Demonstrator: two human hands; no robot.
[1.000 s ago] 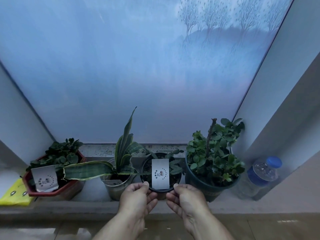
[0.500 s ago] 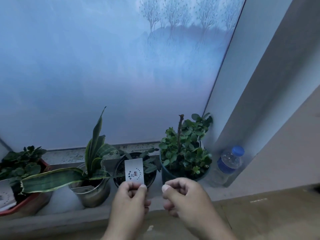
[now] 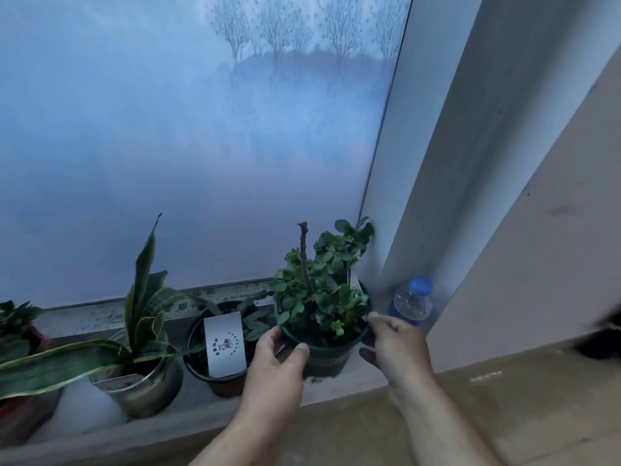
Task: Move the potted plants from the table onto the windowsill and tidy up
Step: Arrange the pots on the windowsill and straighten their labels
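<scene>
On the windowsill point(image 3: 100, 317), far right of the row, the dark green pot point(image 3: 324, 356) with the bushy small-leaved plant point(image 3: 319, 290) is now held from both sides. Left hand point(image 3: 272, 364): thumb hooked over the near rim, fingers curled round the pot's left wall. Right hand point(image 3: 396, 344): thumb laid at the right rim, fingers wrapped behind the pot, mostly out of sight.

Change from half a second ago: the white label card point(image 3: 224, 344) was pinched by the left hand then; it has since been released and is left standing in the small black pot point(image 3: 215, 368). Both hands have been shifted one pot to the right. Reading: card on the black pot considered done, tidying moved on to the last pot in the row; likely a nudge or turn is intended, but that is only a guess.

Task state as judged: four pots are seen on the sill, none on a desk, so the move part looks finished and only straightening is left.

- Snake plant in the metal pot point(image 3: 148, 388): fully seen, one long leaf drooped to the left.
- Red pot point(image 3: 20, 415): cut off by the left edge.
- A pale tag behind the bushy foliage: barely seen, print not readable.
- Card print: too small to read.
- Water bottle point(image 3: 411, 302) with blue cap: tucked in the right corner, base hidden behind the right hand.
- Whether the green pot is lifted or resting on the sill: cannot be told.
- Dark thing at the right edge: not identifiable.
</scene>
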